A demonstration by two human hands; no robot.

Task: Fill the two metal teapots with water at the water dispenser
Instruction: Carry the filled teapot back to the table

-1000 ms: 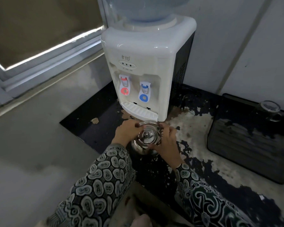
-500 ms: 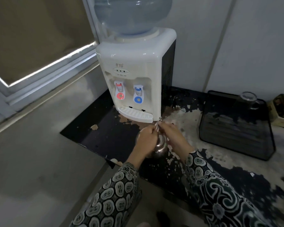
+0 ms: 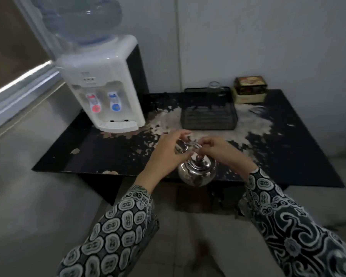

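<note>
Table (image 3: 298, 148): teapot (image 3: 197, 172) now off dispenser (image 3: 108, 86).

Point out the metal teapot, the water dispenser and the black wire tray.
metal teapot (image 3: 196, 173): head view, on its shiny round belly.
water dispenser (image 3: 100, 66): head view, on its white top housing.
black wire tray (image 3: 208, 118): head view, on its ribbed floor.

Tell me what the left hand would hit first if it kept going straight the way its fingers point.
The left hand points up and right across the table. Beyond its fingertips lies bare, flaking tabletop, then the black wire tray. The tray looks like the first obstacle, though depth is hard to judge.
</note>
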